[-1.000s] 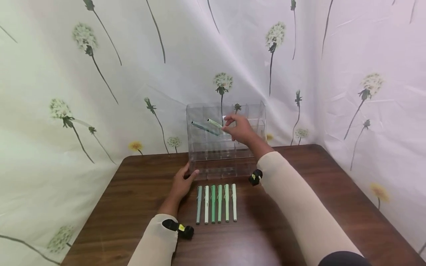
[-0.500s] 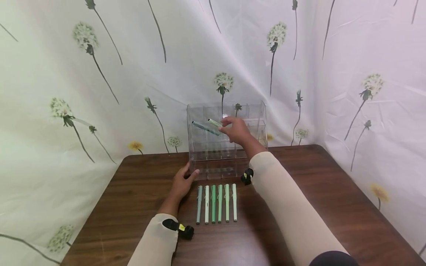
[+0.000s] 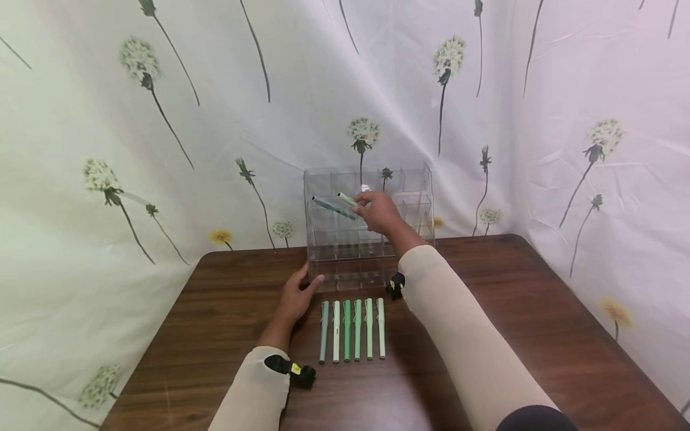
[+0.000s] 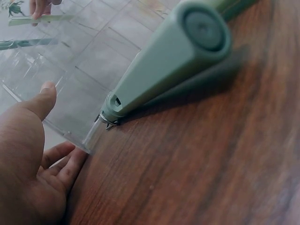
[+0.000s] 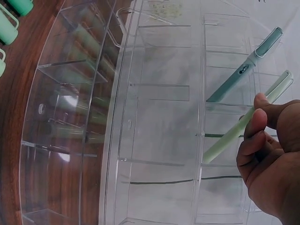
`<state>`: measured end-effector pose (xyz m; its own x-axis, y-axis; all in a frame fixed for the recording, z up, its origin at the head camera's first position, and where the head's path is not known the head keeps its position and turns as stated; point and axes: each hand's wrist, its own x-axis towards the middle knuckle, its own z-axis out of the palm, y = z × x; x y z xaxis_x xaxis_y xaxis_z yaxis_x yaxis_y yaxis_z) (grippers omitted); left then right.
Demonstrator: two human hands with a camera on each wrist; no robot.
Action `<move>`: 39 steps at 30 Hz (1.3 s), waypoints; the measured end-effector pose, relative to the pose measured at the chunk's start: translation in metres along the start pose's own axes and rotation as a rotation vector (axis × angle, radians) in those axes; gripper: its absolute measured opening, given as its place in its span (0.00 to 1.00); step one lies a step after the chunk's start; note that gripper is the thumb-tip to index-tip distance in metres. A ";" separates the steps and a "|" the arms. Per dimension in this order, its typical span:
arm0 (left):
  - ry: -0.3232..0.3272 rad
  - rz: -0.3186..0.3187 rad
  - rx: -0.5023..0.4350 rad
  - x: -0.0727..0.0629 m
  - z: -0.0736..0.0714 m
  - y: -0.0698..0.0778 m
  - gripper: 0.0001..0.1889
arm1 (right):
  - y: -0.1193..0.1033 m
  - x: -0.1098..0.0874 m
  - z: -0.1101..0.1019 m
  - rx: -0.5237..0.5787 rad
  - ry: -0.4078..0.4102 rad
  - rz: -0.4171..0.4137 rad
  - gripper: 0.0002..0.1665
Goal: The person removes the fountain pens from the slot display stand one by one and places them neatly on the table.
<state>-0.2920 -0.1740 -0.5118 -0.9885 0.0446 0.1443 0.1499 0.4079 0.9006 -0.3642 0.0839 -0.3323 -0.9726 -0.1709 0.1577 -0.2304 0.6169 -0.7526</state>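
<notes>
A clear plastic organizer with stepped compartments [image 3: 345,259] stands at the back of the table. My right hand [image 3: 380,212] pinches a light green pen [image 5: 225,143] between thumb and fingers, and the pen slants in an upper compartment. Beside it, a teal pen [image 5: 234,77] leans in the neighbouring compartment, apart from the hand. At the organizer's lower left side, my left hand [image 3: 295,295] grips the edge; its thumb lies against the panel in the left wrist view, with the fingers partly hidden behind.
Several capped pens, among them a blue-grey pen [image 3: 324,332] at the left end and a pale pen [image 3: 381,329] at the right, lie in a row before the organizer on the wooden table [image 3: 226,323]. A flower-printed curtain [image 3: 269,137] hangs behind.
My right hand has shifted slightly left and down along the light green pen, its fingers closing in around it. The left hand and the row of pens stay put.
</notes>
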 end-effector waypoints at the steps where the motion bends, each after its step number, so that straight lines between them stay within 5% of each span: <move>1: 0.000 0.005 0.005 0.000 0.000 0.000 0.41 | 0.000 0.000 0.000 -0.003 0.000 0.001 0.23; 17: 0.005 0.028 -0.010 -0.001 0.002 -0.002 0.41 | -0.002 -0.002 -0.005 -0.067 0.038 -0.055 0.20; 25: 0.018 0.039 0.000 0.002 -0.002 -0.002 0.41 | -0.015 -0.007 -0.020 0.021 0.078 -0.090 0.18; 39: 0.011 0.022 -0.002 0.000 0.000 -0.001 0.41 | -0.035 -0.027 -0.036 0.018 0.138 -0.241 0.17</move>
<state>-0.2922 -0.1747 -0.5127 -0.9848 0.0437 0.1683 0.1714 0.4053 0.8980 -0.3310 0.0948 -0.2872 -0.8850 -0.2044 0.4184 -0.4566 0.5570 -0.6937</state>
